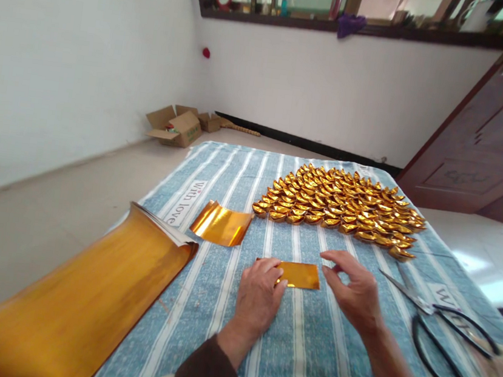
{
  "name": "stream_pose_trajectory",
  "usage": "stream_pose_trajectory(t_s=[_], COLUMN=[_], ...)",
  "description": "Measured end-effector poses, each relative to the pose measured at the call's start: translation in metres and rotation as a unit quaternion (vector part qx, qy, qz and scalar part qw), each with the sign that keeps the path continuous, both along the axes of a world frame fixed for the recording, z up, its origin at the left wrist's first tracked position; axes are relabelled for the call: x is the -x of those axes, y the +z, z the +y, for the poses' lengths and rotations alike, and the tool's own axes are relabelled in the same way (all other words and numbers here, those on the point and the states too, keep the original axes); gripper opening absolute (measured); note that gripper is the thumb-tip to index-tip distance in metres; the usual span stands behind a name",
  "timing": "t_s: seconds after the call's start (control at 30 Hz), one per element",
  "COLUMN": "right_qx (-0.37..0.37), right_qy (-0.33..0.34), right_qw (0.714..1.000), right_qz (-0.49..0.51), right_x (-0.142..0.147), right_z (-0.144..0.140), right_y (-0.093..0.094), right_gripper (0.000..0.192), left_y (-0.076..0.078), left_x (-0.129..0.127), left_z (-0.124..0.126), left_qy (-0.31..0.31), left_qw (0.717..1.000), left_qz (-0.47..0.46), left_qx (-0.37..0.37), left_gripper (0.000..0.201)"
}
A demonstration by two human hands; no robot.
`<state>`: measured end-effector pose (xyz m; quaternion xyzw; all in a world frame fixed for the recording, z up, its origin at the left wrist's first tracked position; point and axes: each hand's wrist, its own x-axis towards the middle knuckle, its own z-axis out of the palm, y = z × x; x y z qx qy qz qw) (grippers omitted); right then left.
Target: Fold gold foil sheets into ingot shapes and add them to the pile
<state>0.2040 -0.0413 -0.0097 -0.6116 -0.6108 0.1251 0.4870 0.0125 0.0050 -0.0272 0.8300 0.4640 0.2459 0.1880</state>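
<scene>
A small rectangle of shiny gold foil paper lies on the striped blue cloth in front of me, looking folded in a narrow strip. My left hand is closed over its left end, fingers and thumb pressing it to the cloth. Just off its right end is my right hand, thumb and forefinger apart with nothing between them. Beyond and to the left rests a small stack of curled gold foil sheets. Many folded gold paper ingots stand in close rows farther back on the right.
Large gold foil sheets hang over the table's left side. Black-handled scissors lie at the right, blades toward the ingots. The striped tablecloth covers the table. A cardboard box sits on the floor behind; a wooden door stands right.
</scene>
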Motion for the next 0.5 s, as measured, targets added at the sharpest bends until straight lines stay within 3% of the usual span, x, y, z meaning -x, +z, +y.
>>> stream_pose_trajectory(t_s=[0.13, 0.33, 0.5], right_qx=[0.003, 0.076, 0.088], right_qy=[0.095, 0.048, 0.048], right_qw=[0.995, 0.996, 0.995], right_qz=[-0.001, -0.014, -0.015], right_x=[0.039, 0.044, 0.038], right_z=[0.004, 0.02, 0.022], right_y=[-0.001, -0.037, -0.043], right_gripper=[0.018, 0.018, 0.012], left_y=[-0.002, 0.001, 0.003], left_x=[0.001, 0.001, 0.004], left_z=[0.0, 0.001, 0.007], left_qy=[-0.003, -0.018, -0.022], left_qw=[1.0, 1.0, 0.999], left_qz=[-0.001, -0.013, -0.013], left_qx=[-0.001, -0.007, 0.023], left_gripper=[0.012, 0.011, 0.011])
